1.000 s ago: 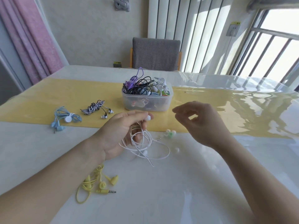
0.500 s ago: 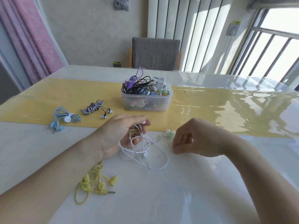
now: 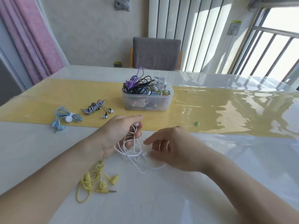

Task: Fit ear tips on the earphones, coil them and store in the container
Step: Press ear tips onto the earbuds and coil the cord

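Left hand (image 3: 119, 135) is gripping the loose white earphones (image 3: 134, 149) just above the tabletop (image 3: 226, 175), cord loops dangling onto it. Right hand (image 3: 169, 147) has curled fingers right at the cord, can't tell if it's pinching anything. Container (image 3: 146, 101) sits behind on the yellow runner (image 3: 64, 94), stuffed with cables.

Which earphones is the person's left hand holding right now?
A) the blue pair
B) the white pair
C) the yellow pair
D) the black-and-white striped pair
B: the left hand has its fingers curled round the white earphones, whose cable loops hang down to the table; the yellow, blue and striped pairs lie untouched.
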`<action>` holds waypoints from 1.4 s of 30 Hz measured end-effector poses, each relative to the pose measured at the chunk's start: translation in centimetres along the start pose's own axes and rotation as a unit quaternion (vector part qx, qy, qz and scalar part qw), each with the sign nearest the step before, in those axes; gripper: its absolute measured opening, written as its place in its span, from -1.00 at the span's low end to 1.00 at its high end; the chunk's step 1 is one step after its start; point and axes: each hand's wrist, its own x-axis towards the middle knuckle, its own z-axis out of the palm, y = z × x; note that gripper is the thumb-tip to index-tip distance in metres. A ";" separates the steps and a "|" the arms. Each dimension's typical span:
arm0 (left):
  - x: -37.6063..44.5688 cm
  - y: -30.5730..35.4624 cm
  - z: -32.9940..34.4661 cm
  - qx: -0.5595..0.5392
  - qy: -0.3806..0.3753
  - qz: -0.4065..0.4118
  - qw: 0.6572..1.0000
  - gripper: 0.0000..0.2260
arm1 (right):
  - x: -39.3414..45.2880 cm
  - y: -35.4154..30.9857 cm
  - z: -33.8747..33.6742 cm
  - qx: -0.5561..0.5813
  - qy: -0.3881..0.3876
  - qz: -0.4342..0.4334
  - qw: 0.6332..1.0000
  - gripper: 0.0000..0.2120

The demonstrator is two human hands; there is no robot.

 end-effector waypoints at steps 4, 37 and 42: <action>0.1 -0.3 0.1 0.007 0.015 0.021 1.000 -0.83 | 0.2 -0.5 1.1 -0.055 -0.006 -0.053 0.997 -0.83; -1.2 0.0 0.9 -0.007 0.011 0.290 0.957 -0.77 | 0.2 -1.1 -0.6 0.441 0.236 0.023 0.866 -0.83; -1.0 -0.4 1.0 -0.010 0.013 0.300 0.954 -0.78 | 0.2 -1.4 -0.6 0.473 0.231 0.008 0.850 -0.83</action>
